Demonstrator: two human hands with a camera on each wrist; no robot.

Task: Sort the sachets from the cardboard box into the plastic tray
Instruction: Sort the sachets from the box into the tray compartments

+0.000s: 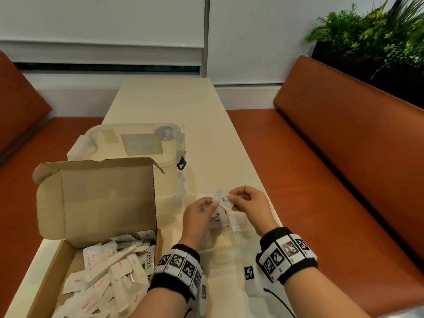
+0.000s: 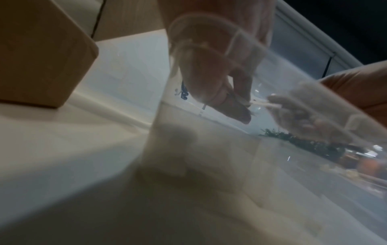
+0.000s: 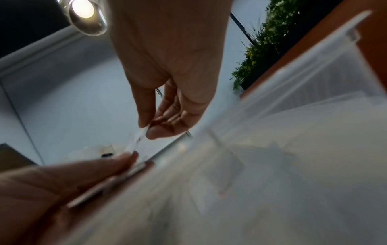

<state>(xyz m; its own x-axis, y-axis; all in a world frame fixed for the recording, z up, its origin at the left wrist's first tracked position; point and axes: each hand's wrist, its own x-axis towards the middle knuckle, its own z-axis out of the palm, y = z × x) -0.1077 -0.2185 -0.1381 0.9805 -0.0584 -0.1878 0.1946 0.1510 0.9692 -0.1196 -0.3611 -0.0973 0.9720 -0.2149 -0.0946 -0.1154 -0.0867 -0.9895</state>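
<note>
An open cardboard box (image 1: 96, 203) at the front left holds several white sachets (image 1: 110, 267), most printed in red, plus a Stevia one. To its right lies the clear plastic tray (image 1: 220, 239), with a red-lettered sachet (image 1: 238, 226) and a Pepper sachet (image 1: 218, 220) in its far compartments. Above the tray my right hand (image 1: 231, 196) pinches one end of another Pepper sachet (image 1: 223, 199). My left hand (image 1: 210, 204) pinches its other end and holds a few more sachets (image 1: 203, 200). In the right wrist view my right hand (image 3: 146, 131) pinches the sachet (image 3: 139, 138) edge-on.
A clear lidded container (image 1: 137, 143) with a blue clip stands behind the box on the cream table (image 1: 183, 102). Orange bench seats (image 1: 332, 168) run along both sides. Plants (image 1: 371, 31) sit at the back right.
</note>
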